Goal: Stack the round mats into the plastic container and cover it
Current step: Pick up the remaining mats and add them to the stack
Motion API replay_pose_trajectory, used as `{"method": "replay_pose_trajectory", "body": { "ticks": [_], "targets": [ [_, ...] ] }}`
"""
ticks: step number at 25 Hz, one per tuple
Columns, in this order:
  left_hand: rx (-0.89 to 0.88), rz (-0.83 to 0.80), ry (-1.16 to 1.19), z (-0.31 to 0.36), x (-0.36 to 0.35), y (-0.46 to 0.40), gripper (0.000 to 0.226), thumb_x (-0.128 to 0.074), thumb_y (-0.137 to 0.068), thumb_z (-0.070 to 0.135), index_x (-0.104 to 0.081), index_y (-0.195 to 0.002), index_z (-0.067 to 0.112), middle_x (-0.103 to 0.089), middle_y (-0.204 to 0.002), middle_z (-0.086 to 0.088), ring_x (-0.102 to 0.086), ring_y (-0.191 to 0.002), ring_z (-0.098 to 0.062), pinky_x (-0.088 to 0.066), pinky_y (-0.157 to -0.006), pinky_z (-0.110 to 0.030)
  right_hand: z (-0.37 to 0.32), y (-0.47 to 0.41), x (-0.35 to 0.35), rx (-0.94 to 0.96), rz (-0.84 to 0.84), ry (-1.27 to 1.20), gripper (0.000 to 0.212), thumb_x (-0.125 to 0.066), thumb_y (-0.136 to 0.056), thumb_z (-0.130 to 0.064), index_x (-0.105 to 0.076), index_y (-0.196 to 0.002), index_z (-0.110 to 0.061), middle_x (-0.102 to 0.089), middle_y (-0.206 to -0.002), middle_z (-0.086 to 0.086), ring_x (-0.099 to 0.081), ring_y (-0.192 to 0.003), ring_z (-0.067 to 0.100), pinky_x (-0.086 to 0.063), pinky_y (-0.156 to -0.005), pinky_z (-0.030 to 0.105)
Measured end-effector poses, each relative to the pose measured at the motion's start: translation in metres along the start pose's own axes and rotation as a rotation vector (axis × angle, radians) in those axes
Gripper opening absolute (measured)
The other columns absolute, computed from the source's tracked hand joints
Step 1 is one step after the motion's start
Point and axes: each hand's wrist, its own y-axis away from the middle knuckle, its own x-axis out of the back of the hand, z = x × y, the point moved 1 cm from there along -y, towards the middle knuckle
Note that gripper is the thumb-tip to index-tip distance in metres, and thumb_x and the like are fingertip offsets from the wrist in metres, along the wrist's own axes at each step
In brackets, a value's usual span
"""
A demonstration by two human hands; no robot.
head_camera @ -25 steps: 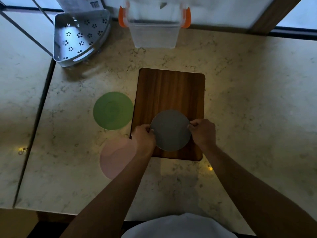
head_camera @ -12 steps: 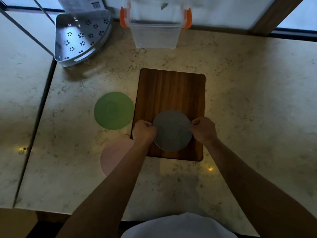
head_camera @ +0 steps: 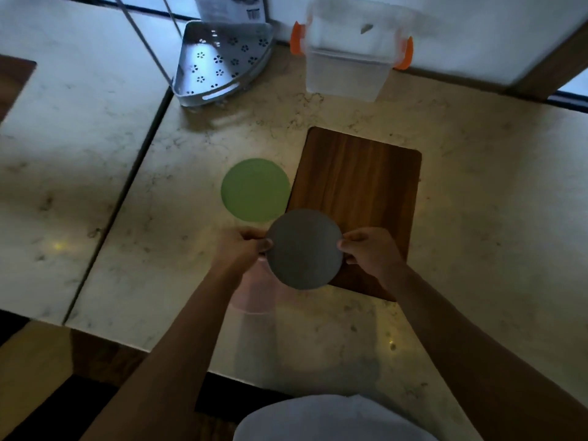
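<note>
A grey round mat (head_camera: 304, 249) is lifted over the near left corner of the wooden board (head_camera: 359, 192). My left hand (head_camera: 241, 248) pinches its left edge and my right hand (head_camera: 370, 249) pinches its right edge. A green round mat (head_camera: 254, 189) lies flat on the counter just left of the board. A pink round mat (head_camera: 254, 297) lies nearer me, mostly hidden under my left forearm and the grey mat. The clear plastic container (head_camera: 346, 71) with orange latches (head_camera: 296, 38) stands at the back against the wall, its lid propped behind it.
A perforated metal corner rack (head_camera: 219, 65) sits at the back left beside a printed card. A seam in the counter (head_camera: 121, 198) runs diagonally on the left. The counter's front edge lies close to my body.
Both hands have raised the grey mat off the board and carried it left, so it now overhangs the board's corner. The camera view has swung left.
</note>
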Motion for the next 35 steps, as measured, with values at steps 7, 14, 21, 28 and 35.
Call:
{"method": "replay_pose_trajectory", "body": {
  "ticks": [7, 14, 21, 28, 35],
  "targets": [
    [0.060, 0.152, -0.003, -0.051, 0.077, 0.024, 0.013, -0.074, -0.077, -0.002, -0.077, -0.085, 0.008, -0.077, -0.080, -0.010, -0.073, -0.076, -0.023, -0.059, -0.067, -0.035, -0.002, 0.010, -0.090, 0.082, -0.085, 0.172, 0.016, -0.072, -0.084, -0.018, -0.072, -0.096, -0.008, -0.074, -0.089, 0.012, -0.069, -0.075, 0.022, -0.059, -0.073, 0.041],
    [0.076, 0.206, -0.055, -0.069, 0.083, 0.021, 0.015, -0.075, -0.076, 0.000, -0.077, -0.076, 0.015, -0.076, -0.076, -0.005, -0.073, -0.074, -0.021, -0.062, -0.062, -0.032, -0.001, 0.014, -0.105, 0.121, -0.025, 0.329, 0.018, -0.074, -0.081, -0.028, -0.074, -0.093, -0.015, -0.074, -0.086, 0.002, -0.068, -0.081, 0.016, -0.049, -0.068, 0.026],
    [-0.040, 0.278, -0.425, -0.070, 0.076, 0.028, 0.012, -0.068, -0.075, 0.010, -0.077, -0.080, 0.017, -0.073, -0.075, 0.002, -0.067, -0.071, -0.011, -0.051, -0.066, -0.027, -0.008, 0.028, -0.116, 0.173, 0.038, 0.490, 0.019, -0.070, -0.085, -0.029, -0.075, -0.093, -0.014, -0.073, -0.081, 0.001, -0.058, -0.065, 0.009, -0.037, -0.050, 0.017],
    [-0.079, 0.344, -0.438, -0.068, 0.068, 0.034, 0.019, -0.066, -0.078, 0.010, -0.078, -0.091, 0.015, -0.077, -0.085, -0.003, -0.068, -0.079, -0.018, -0.056, -0.078, -0.032, -0.011, 0.039, -0.121, 0.217, 0.107, 0.547, 0.022, -0.063, -0.091, -0.025, -0.072, -0.104, -0.010, -0.074, -0.092, 0.006, -0.063, -0.073, 0.015, -0.045, -0.056, 0.022],
    [-0.052, 0.373, -0.413, -0.069, 0.059, 0.031, 0.015, -0.066, -0.079, 0.009, -0.076, -0.090, 0.013, -0.074, -0.086, -0.003, -0.066, -0.081, -0.018, -0.053, -0.075, -0.032, -0.012, 0.036, -0.120, 0.181, 0.112, 0.481, 0.021, -0.064, -0.090, -0.026, -0.074, -0.101, -0.011, -0.075, -0.092, 0.007, -0.069, -0.084, 0.023, -0.058, -0.073, 0.035]
  ]
}}
